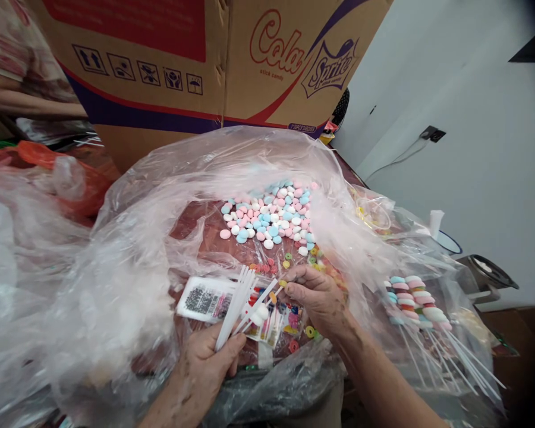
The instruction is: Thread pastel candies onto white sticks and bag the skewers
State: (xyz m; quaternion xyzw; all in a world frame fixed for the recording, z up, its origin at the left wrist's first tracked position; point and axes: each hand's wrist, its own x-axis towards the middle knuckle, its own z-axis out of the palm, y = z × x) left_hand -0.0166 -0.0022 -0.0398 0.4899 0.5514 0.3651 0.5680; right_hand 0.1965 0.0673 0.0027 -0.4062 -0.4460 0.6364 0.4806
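My left hand [207,359] is closed around a bundle of white plastic sticks [235,306]. One stick leans out to the right, with white candies [259,314] and an orange ring candy [273,298] threaded on it. My right hand [317,299] pinches a small yellow ring candy [283,284] at that stick's tip. Beneath the sticks lies a labelled clear packet [207,299], partly covered. Pink, blue and white button-shaped candies [267,217] are heaped beyond my hands. Loose ring candies [311,331] lie near my right wrist.
A large cardboard box [160,113] stands behind the heap. Crumpled clear plastic [111,297] surrounds the work area. Finished-looking candy skewers [417,300] lie at right. Another person's arm [31,104] shows at upper left, near an orange bag [87,190].
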